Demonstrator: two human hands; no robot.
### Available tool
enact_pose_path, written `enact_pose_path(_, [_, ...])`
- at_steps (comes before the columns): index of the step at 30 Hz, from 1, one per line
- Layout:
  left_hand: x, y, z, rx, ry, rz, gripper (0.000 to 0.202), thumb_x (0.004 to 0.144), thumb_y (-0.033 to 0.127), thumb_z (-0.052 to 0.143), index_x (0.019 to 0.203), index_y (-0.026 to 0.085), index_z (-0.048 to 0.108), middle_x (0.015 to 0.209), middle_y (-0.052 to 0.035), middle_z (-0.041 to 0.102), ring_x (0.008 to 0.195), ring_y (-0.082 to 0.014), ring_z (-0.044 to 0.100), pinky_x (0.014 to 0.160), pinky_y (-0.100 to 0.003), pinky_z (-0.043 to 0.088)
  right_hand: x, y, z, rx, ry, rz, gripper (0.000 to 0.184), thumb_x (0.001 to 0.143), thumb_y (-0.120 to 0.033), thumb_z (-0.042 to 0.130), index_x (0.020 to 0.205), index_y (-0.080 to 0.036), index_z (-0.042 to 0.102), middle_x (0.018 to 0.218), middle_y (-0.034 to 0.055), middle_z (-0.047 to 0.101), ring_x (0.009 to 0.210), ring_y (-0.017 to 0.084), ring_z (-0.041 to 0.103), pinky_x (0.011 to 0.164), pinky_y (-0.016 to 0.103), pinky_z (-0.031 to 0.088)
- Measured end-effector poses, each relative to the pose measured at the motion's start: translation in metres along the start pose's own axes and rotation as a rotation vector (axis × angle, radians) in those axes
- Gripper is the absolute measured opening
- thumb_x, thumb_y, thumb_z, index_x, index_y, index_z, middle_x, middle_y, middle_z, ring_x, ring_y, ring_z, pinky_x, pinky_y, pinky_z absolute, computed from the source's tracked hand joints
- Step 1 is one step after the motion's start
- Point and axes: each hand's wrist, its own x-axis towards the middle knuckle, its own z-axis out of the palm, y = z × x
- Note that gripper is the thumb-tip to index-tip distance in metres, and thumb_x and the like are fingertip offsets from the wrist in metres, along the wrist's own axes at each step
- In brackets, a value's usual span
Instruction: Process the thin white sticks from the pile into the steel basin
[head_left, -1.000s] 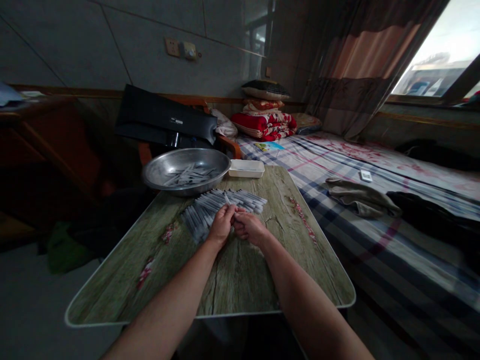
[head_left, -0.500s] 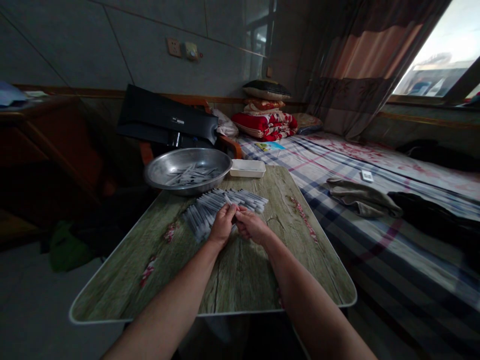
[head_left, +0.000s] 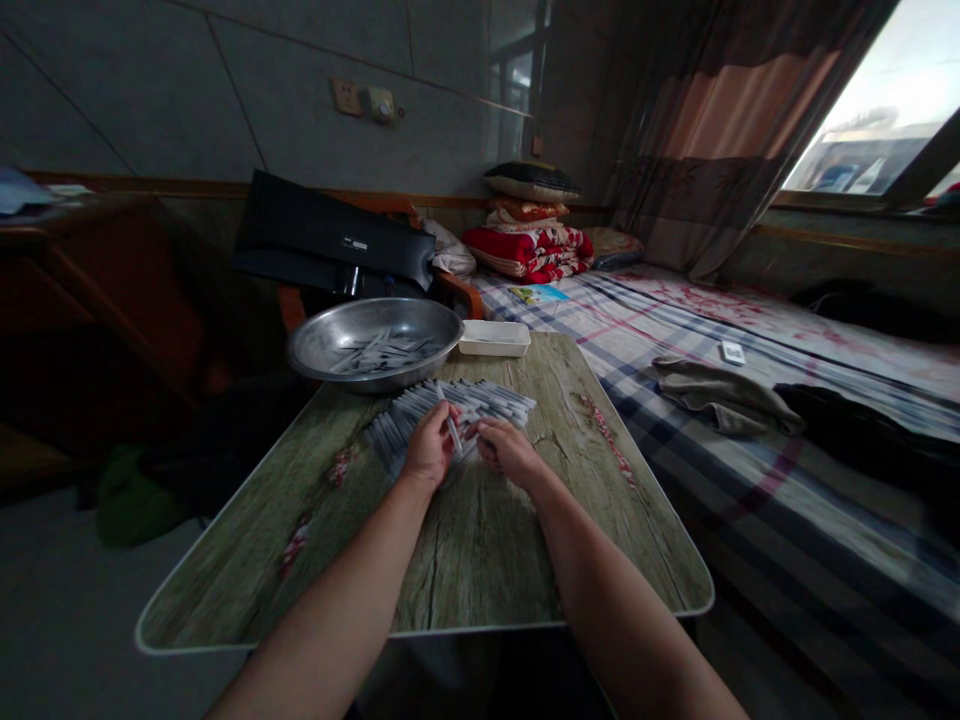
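My left hand (head_left: 430, 446) is closed around a slim whitish pen (head_left: 454, 432), which slants upward to the left between thumb and fingers. Close by on the right, my right hand (head_left: 507, 450) has its fingers curled in a pinch, a small gap from the pen. What the pinch holds, if anything, is too small to make out. Just beyond and beneath both hands, many similar pens (head_left: 491, 397) lie side by side in a fanned layer on the wood-patterned table (head_left: 480, 560). The hands cover part of that layer.
A wide metal basin (head_left: 307, 355) with more loose pens stands at the table's far left. Beside it is a shallow white tray (head_left: 495, 347). To the right, a bed (head_left: 637, 330) with a checked sheet adjoins the table; a black monitor (head_left: 330, 235) leans behind the basin.
My hands were together at the fingertips; now they are apart. The left has shifted slightly left and toward me, and the pen in it shows more plainly.
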Motion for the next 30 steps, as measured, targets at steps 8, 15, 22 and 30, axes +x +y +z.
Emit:
enact_pose_path(8, [-0.006,0.009,-0.007,-0.079,-0.373,-0.390,0.037,0.075,0.020,0.074,0.109,0.018,0.058,0.054,0.0100,0.045,0.036,-0.0032,0.029,0.034,-0.012,0.022,0.009,-0.001,-0.012,0.219,0.220,0.058,0.024,0.077,-0.043,0.060,0.079,-0.022,0.049,0.053,-0.0090,0.042,0.037,0.005,0.022,0.038,0.019,0.011])
enact_pose_path(15, [-0.006,0.009,-0.013,-0.085,-0.523,-0.558,0.021,0.075,0.017,0.069,0.092,0.018,0.056,0.051,0.0098,0.043,0.033,-0.0021,0.025,0.033,-0.010,0.027,0.007,0.003,-0.014,0.134,0.179,0.059,0.050,0.077,-0.064,0.068,0.066,-0.023,0.042,0.046,-0.0098,0.032,0.037,0.005,0.020,0.037,0.020,0.012])
enact_pose_path(22, [-0.008,0.006,-0.008,-0.080,-0.439,-0.477,0.015,0.077,0.019,0.070,0.090,0.015,0.064,0.054,0.0058,0.050,0.036,-0.0026,0.031,0.034,-0.012,0.030,0.008,0.004,-0.014,0.124,0.181,0.055,0.057,0.084,-0.067,0.062,0.060,-0.024,0.034,0.046,-0.0088,0.028,0.038,0.006,0.018,0.037,0.021,0.012])
enact_pose_path(30, [-0.011,0.001,0.003,0.151,-0.235,-0.108,0.031,0.069,0.024,0.080,0.098,0.015,0.075,0.080,-0.0017,0.069,0.062,-0.0112,0.060,0.055,-0.022,0.053,0.012,0.005,-0.016,0.157,0.288,0.079,0.056,0.082,-0.068,0.060,0.060,-0.024,0.033,0.043,-0.0106,0.025,0.036,0.005,0.017,0.035,0.021,0.011])
